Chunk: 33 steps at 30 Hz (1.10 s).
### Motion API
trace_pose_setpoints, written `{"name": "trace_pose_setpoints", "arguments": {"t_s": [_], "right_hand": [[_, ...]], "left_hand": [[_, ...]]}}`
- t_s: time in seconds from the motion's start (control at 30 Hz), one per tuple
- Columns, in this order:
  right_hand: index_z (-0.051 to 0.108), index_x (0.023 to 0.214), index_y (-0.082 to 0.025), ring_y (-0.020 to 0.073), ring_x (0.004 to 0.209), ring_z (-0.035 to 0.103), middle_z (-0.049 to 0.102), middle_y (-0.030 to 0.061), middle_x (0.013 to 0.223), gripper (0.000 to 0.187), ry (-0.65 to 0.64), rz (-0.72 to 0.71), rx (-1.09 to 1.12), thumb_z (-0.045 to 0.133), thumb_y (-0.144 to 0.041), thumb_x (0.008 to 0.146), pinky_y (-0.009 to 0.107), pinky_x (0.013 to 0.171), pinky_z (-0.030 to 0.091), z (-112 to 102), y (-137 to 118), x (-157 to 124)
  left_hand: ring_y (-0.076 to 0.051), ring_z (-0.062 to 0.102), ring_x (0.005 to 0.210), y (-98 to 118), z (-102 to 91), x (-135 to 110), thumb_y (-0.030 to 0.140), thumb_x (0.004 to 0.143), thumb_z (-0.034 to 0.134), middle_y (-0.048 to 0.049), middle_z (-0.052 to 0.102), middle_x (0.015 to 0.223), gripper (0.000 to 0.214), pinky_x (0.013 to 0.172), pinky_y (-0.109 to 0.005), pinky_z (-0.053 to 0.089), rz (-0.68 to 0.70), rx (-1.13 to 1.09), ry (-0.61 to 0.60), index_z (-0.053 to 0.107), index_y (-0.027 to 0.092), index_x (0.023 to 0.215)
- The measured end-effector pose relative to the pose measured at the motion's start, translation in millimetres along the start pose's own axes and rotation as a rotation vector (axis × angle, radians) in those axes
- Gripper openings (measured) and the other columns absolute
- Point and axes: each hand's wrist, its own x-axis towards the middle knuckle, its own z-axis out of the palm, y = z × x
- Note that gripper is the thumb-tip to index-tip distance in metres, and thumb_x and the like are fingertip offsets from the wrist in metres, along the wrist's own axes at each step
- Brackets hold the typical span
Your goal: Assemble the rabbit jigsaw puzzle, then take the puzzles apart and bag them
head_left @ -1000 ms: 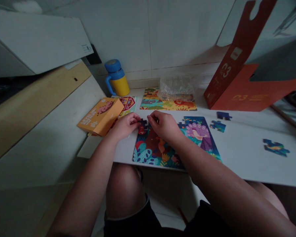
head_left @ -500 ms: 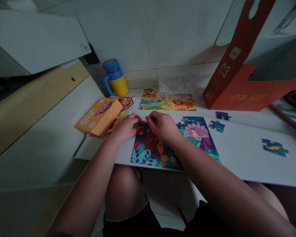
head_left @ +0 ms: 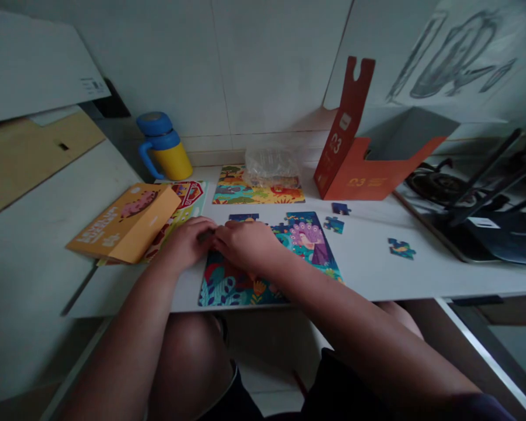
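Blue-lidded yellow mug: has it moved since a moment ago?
No. The mug still stands against the wall, left of the lion picture; only the view shifted.

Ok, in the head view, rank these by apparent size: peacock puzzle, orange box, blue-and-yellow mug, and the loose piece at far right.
1. peacock puzzle, though partly covered
2. orange box, not far behind it
3. blue-and-yellow mug, which stands farther back, so it may look smaller than it is
4. loose piece, clearly smallest
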Motion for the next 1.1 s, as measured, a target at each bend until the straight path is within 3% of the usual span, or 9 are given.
{"name": "trace_pose_setpoints", "arguments": {"t_s": [0.17, 0.27, 0.43, 0.6, 0.73, 0.83, 0.97, 1.1], "right_hand": [[0.075, 0.115, -0.020, 0.0246, 0.099, 0.073, 0.078, 0.0110, 0.119, 0.024, -0.107, -0.127, -0.004, 0.062, -0.037, 0.105, 0.034, 0.075, 0.051, -21, -8, -63], [0.076, 0.114, -0.023, 0.0226, 0.092, 0.071, 0.078, 0.0081, 0.107, 0.024, -0.102, -0.006, -0.044, 0.057, -0.037, 0.108, 0.034, 0.076, 0.051, -24, 18, -103], [0.076, 0.117, -0.021, 0.0269, 0.098, 0.072, 0.077, 0.0142, 0.117, 0.030, 0.004, 0.472, -0.230, 0.053, -0.037, 0.107, 0.038, 0.081, 0.053, -35, 104, -145], [0.073, 0.129, -0.016, 0.0314, 0.096, 0.074, 0.076, 0.0200, 0.123, 0.040, -0.006, 0.633, -0.371, 0.059, -0.040, 0.100, 0.044, 0.084, 0.055, -51, 205, -192], [0.080, 0.104, -0.017, 0.0317, 0.084, 0.076, 0.081, 0.0183, 0.099, 0.029, -0.177, 0.708, -0.314, 0.074, -0.041, 0.088, 0.044, 0.078, 0.057, -66, 261, -244], [0.081, 0.098, -0.021, 0.0308, 0.080, 0.076, 0.082, 0.0145, 0.095, 0.032, -0.210, 0.756, -0.166, 0.081, -0.047, 0.080, 0.042, 0.073, 0.058, -72, 277, -271], [0.081, 0.096, -0.024, 0.0277, 0.076, 0.076, 0.082, 0.0118, 0.095, 0.030, -0.156, 0.805, -0.086, 0.085, -0.047, 0.077, 0.041, 0.072, 0.057, -68, 281, -285], [0.080, 0.087, -0.022, 0.0209, 0.074, 0.072, 0.080, 0.0185, 0.095, 0.023, -0.165, 0.865, 0.015, 0.092, -0.036, 0.074, 0.039, 0.072, 0.052, -72, 279, -281]], "left_hand": [[-0.025, 0.072, 0.109, 4, -2.3, -2, 0.041, 0.100, 0.060, -0.0063, 0.079, 0.115, 0.023, 0.100, -0.039, 0.055, -0.008, 0.001, 0.021, 0.075, 0.025, 0.107], [-0.024, 0.074, 0.105, 5, -1.3, -3, 0.039, 0.100, 0.059, -0.0054, 0.079, 0.113, 0.022, 0.096, -0.036, 0.055, -0.017, -0.002, 0.045, 0.074, 0.025, 0.106], [-0.024, 0.075, 0.098, 7, -2.0, -3, 0.043, 0.100, 0.055, -0.0060, 0.080, 0.108, 0.026, 0.084, -0.033, 0.059, -0.117, 0.001, 0.086, 0.074, 0.025, 0.104], [-0.023, 0.074, 0.093, 6, -3.4, -3, 0.045, 0.099, 0.056, -0.0044, 0.081, 0.105, 0.027, 0.076, -0.030, 0.057, -0.193, 0.022, 0.176, 0.073, 0.025, 0.106], [-0.022, 0.074, 0.091, -2, -1.3, -3, 0.046, 0.099, 0.056, -0.0037, 0.080, 0.102, 0.029, 0.077, -0.030, 0.056, -0.182, 0.030, 0.181, 0.074, 0.025, 0.106], [-0.022, 0.074, 0.090, -6, 0.1, -3, 0.047, 0.099, 0.057, -0.0032, 0.080, 0.103, 0.028, 0.077, -0.031, 0.056, -0.168, 0.024, 0.175, 0.074, 0.025, 0.106], [-0.022, 0.074, 0.088, -3, -1.0, -3, 0.046, 0.099, 0.057, -0.0028, 0.081, 0.101, 0.027, 0.079, -0.031, 0.056, -0.178, 0.032, 0.171, 0.074, 0.025, 0.104], [-0.023, 0.075, 0.090, 0, -1.9, -3, 0.047, 0.098, 0.058, -0.0032, 0.081, 0.099, 0.029, 0.077, -0.030, 0.056, -0.211, 0.023, 0.157, 0.075, 0.024, 0.105]]}}
